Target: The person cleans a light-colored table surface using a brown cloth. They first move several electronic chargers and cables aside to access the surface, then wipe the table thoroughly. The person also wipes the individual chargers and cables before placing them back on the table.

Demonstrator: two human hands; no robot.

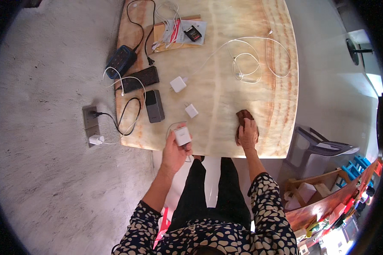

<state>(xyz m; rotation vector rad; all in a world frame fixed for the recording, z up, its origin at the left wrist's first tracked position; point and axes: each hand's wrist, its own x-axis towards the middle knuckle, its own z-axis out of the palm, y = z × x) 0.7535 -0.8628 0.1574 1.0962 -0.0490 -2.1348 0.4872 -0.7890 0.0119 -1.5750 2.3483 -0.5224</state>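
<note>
Nearest my camera: dark top printed with cream pebble shapes [204,236], worn by the person whose hands I monitor. Left hand [174,154]: fingers closed around a white, square plastic power adapter [182,136], held up near the front edge of a cream-and-orange marbled table [219,136]; a thin pale cable [169,127] loops beside that hand, its connection unclear to me. Right hand [248,134]: fingers bent over a crumpled brown cloth [244,115] on the tabletop; whether they pinch it or merely press, I cannot tell. Lying farther in, clear of both hands: one small white adapter with metal prongs [191,111]; one larger white adapter [178,84]; one loosely coiled white cable [259,63]. Left side: one slim dark grey block [155,106], one black textured box [144,79], one black box with blue edging [121,62]. Far side: clear packet [201,28] over a brown envelope [159,32]. Progress, by my reading: one adapter is picked up, the cloth is under the other hand, and the two remain well apart; both loose adapters await handling or are finished with, which I cannot determine.
</note>
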